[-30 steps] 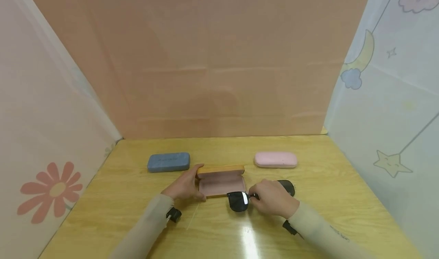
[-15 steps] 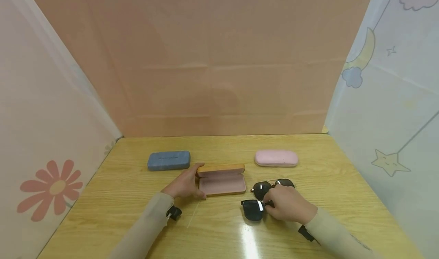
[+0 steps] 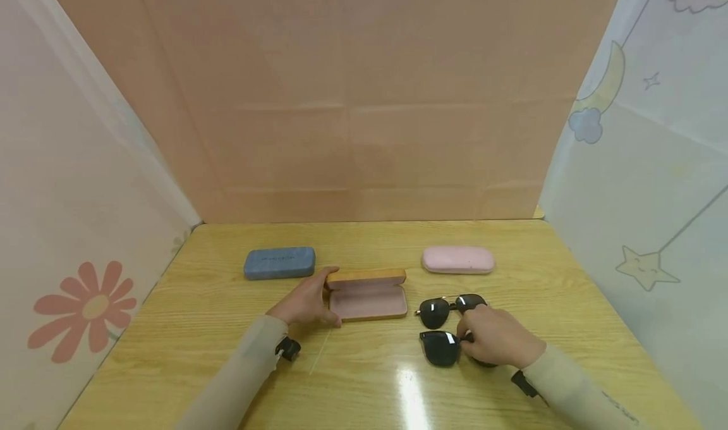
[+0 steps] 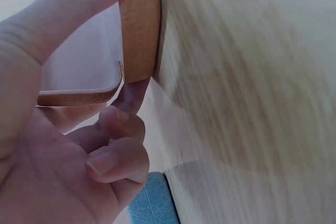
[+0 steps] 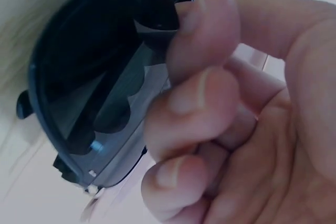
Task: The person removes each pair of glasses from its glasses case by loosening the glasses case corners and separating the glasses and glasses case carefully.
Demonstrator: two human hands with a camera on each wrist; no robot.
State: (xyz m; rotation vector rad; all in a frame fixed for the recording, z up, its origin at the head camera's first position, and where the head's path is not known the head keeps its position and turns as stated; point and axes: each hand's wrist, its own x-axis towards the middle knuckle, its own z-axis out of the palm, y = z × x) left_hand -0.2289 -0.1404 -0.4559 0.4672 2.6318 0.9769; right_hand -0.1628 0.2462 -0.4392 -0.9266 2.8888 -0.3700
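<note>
An orange glasses case (image 3: 368,305) with a pinkish lining stands with its lid raised mid-table. At its left end my left hand (image 3: 306,299) grips it, thumb at the front edge and fingers behind the lid; the left wrist view shows the thumb across the case's end wall (image 4: 140,35). My right hand (image 3: 496,336) pinches black sunglasses (image 3: 440,348) at the bridge, low over the table. In the right wrist view one dark lens (image 5: 100,77) fills the left side. Just behind them lies a second pair of sunglasses (image 3: 435,313) with thin metal frames, overlapped by the right hand.
A blue glasses case (image 3: 279,263) lies closed at the back left, and a closed pink glasses case (image 3: 457,260) at the back right. The wooden table (image 3: 364,392) meets a brown backdrop (image 3: 352,133) at its rear, with patterned cloth on both sides.
My right hand has moved right and slightly toward me with the black sunglasses, away from the orange case, uncovering the second pair. My left hand has stayed on the case.
</note>
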